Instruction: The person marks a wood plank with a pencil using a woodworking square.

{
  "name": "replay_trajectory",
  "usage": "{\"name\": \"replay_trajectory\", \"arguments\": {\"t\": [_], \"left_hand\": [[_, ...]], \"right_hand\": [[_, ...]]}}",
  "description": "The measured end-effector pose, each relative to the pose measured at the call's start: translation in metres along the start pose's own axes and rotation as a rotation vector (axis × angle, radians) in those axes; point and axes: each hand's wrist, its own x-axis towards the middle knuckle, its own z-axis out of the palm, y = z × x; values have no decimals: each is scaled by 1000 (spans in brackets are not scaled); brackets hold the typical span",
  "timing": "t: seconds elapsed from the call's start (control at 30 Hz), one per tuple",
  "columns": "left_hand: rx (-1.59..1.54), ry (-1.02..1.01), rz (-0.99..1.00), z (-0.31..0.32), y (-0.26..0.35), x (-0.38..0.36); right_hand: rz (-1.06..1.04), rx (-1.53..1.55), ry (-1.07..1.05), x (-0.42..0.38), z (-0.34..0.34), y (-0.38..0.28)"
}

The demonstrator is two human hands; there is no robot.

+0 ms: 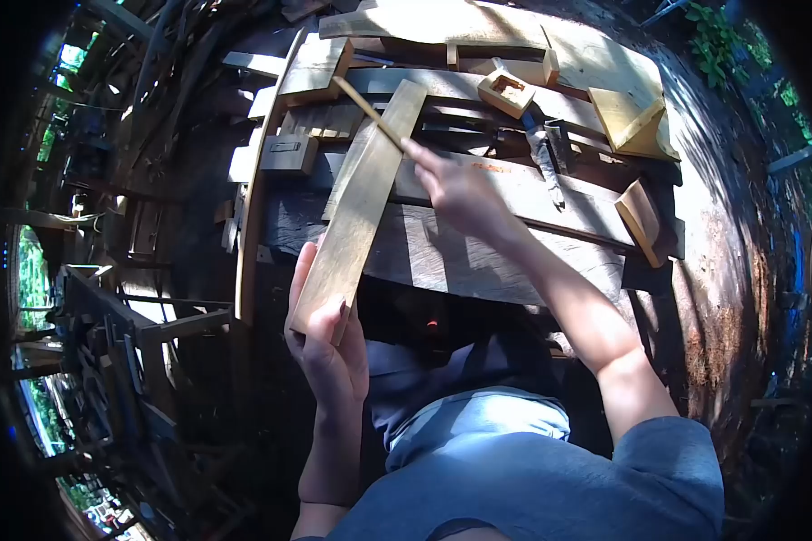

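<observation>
My left hand [333,356] is closed around the near end of a long, flat wooden board [359,215], with the thumb on its upper face. The board slants away from me, and its far part overlaps the workbench [433,248]. In my right hand [463,197], a thin wooden stick [366,106] is gripped near one end. That stick crosses the board's far half and points toward the upper left.
On the bench are a small square wooden box [506,93], a wooden block with a slot [287,154] and a chisel-like tool [543,164]. Angled wood pieces [636,122] lie at the right. Stacked timber and frames [144,352] stand on my left.
</observation>
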Motion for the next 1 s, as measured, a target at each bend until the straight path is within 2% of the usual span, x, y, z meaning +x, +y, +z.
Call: {"name": "replay_trajectory", "arguments": {"t": [0.07,0.1,0.17,0.23,0.3,0.33,0.43,0.47,0.5,0.57,0.6,0.67,0.7,0.77,0.87,0.93,1.0], "left_hand": [[-22,24,-39,-3,6,3],[-46,11,-28,2,-2,-1],[8,-31,-23,-4,1,0],[-3,-80,-2,1,-4,-4],[9,-83,-19,5,-3,-8],[6,-90,-8,8,-4,-9],[-72,-84,-53,8,1,-8],[-107,-89,-64,4,3,-6],[-140,-90,-69,0,4,-3],[-120,-77,-80,-6,8,2],[-110,-58,-101,-7,10,4],[-94,-83,-78,-1,11,1],[-79,-103,-62,2,11,1],[-63,-84,-74,4,11,1],[-116,-82,-85,1,12,1],[-102,-65,-104,0,14,3],[-103,-42,-113,-2,15,5]], "right_hand": [[-15,1,154,32,7,7],[-25,-23,169,24,-10,3],[176,-97,-6,-2,-29,-32],[174,-128,-78,-32,-23,-40],[42,65,16,-63,-6,-28],[59,84,-9,-67,-6,-25],[15,117,22,-36,-7,-7],[28,82,94,-15,-5,-1],[145,112,33,4,-19,-10],[-56,105,188,46,1,25],[-64,111,193,43,-1,18],[97,-23,104,16,-15,-8],[112,-108,44,-4,-23,-25],[-35,24,73,-38,-6,-17],[-22,52,39,-35,-9,-13],[59,114,96,6,-10,1],[38,103,169,47,-13,16]]}}
